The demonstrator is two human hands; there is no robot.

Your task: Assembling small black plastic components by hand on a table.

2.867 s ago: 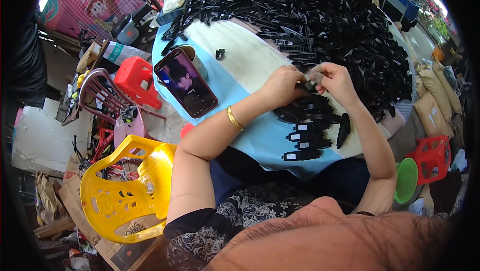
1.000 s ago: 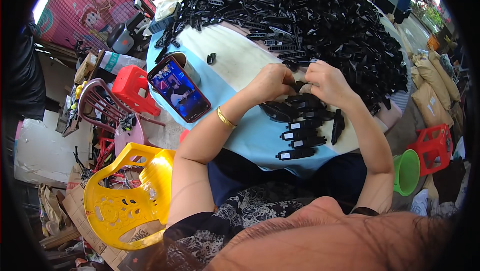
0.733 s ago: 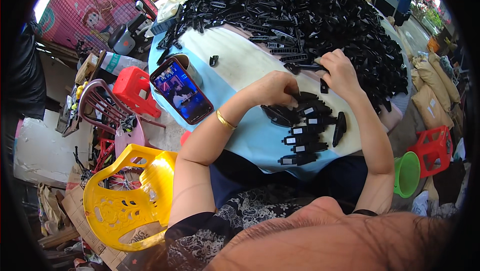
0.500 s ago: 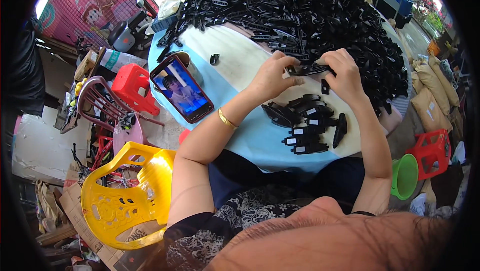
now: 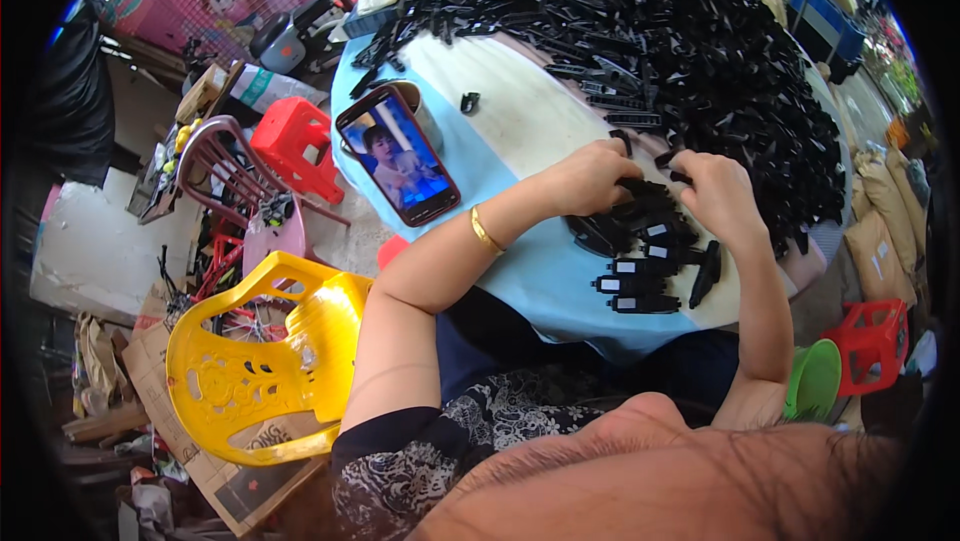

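My left hand (image 5: 598, 177), a gold bangle on its wrist, is closed on a black plastic part whose dark end shows at the fingertips, just over the far end of a small group of parts. My right hand (image 5: 718, 196) is a short gap away, with a small black plastic piece (image 5: 680, 178) pinched between thumb and fingers. Below them lie several black parts with white labels (image 5: 640, 267), set side by side in a row. One black part (image 5: 706, 274) stands apart at the right of that row. My fingers partly hide the pieces they hold.
A large heap of black plastic parts (image 5: 640, 21) covers the table's far side. A phone (image 5: 398, 154) playing a video leans against a can at the left, near a lone black piece (image 5: 470, 102). A yellow chair (image 5: 240, 381) and red stool (image 5: 298, 146) stand left; a green bucket (image 5: 812, 381) stands right.
Both hands have come down toward me, from the heap's edge to the far end of the labelled parts, and have drawn apart from the piece held between them. The view has shifted slightly.
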